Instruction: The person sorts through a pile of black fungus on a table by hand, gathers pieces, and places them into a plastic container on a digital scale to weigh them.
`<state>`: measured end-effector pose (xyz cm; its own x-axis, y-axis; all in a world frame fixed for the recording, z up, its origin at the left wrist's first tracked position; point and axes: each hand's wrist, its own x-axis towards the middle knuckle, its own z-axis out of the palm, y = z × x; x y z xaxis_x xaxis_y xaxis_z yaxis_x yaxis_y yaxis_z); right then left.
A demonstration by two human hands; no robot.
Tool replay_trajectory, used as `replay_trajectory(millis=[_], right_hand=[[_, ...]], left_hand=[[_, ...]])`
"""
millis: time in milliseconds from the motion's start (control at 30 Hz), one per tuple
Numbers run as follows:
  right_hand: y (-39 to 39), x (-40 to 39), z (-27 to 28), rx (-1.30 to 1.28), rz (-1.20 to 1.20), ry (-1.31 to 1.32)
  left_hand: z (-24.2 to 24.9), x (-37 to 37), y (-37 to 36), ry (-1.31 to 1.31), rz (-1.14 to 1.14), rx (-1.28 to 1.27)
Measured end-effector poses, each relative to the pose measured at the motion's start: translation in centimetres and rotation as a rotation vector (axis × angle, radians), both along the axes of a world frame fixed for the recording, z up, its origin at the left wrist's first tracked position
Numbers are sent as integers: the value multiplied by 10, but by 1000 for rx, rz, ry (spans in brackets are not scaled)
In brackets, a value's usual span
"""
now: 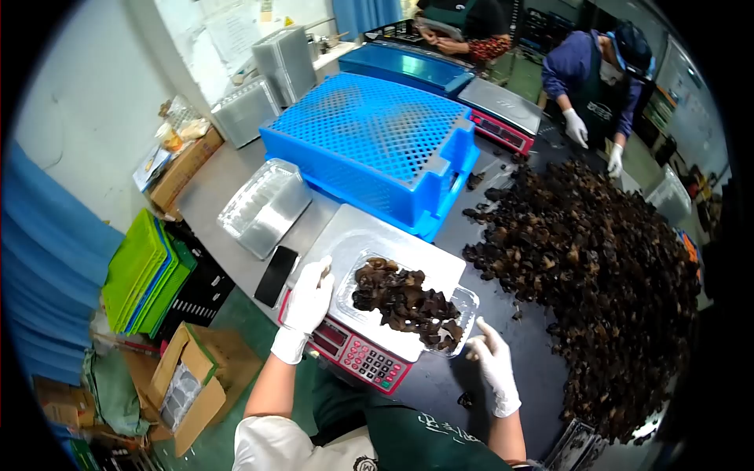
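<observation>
A clear plastic tray [469, 302] rests on the steel plate of a digital scale [428, 259], its right end reaching past the plate. Dark brown wood ear mushrooms [397, 294] fill its middle in a loose heap. My left hand [309, 302], in a white glove, is at the scale's left side near the tray's edge, fingers stretched out and empty. On the other side, my gloved right hand [495, 365] has its fingers apart, fingertips close to the tray's right corner. Below the plate are the red keypad [365, 357] and display.
A large pile of wood ears [589, 290] covers the table's right side. Behind the scale stands an upturned blue crate [369, 125]; stacked clear trays [267, 208] and a black phone [276, 276] lie left. Across the table, a gloved co-worker [593, 86] stands near another scale [503, 110].
</observation>
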<state>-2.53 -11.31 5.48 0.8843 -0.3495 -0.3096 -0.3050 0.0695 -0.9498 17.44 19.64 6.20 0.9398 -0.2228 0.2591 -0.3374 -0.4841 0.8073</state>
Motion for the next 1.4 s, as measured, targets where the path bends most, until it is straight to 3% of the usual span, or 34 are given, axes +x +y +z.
replay_trajectory(millis=[100,267,367,400,433,500,633,767,833,967,1167,1200,1300,1400], right_hand=[[9,3,3,5,129,16],[19,6,-13,-33,131,37],[10,5,-17,-110,49,-36],[5,4,-24,-216,-22,-66],[0,8,-18,-274,-84,-80],[-22,19,-46,-537,-177,-183],[-56,56,-57,-722,-266,-202],[-68,93,-77,-848,-228,-276],[-69,109,-90,-1069,-161,-265],[-68,122,-101,-1316,-46,-56],[-75,121,-99,-1242,46,-106],[-74,116,-98,-1169,56,-98],[-73,104,-90,-990,66,-37],[-60,92,-61,-571,-210,-297]], left_hand=[[-4,-8,-9,-1,34,250],[0,-13,-14,-55,-18,267],[29,-22,-25,-58,-7,252],[21,-19,-24,-155,-78,188],[31,-21,-31,-293,-110,292],[41,-23,-47,-385,-239,291],[49,-21,-85,-444,-449,367],[34,-19,-100,-446,-522,439],[33,-18,-101,-445,-520,413],[48,-15,-91,-374,-484,244],[44,-10,-79,-435,-434,458],[50,-10,-83,-312,-476,378],[56,-19,-91,-379,-476,320],[56,-31,-104,-430,-483,423]])
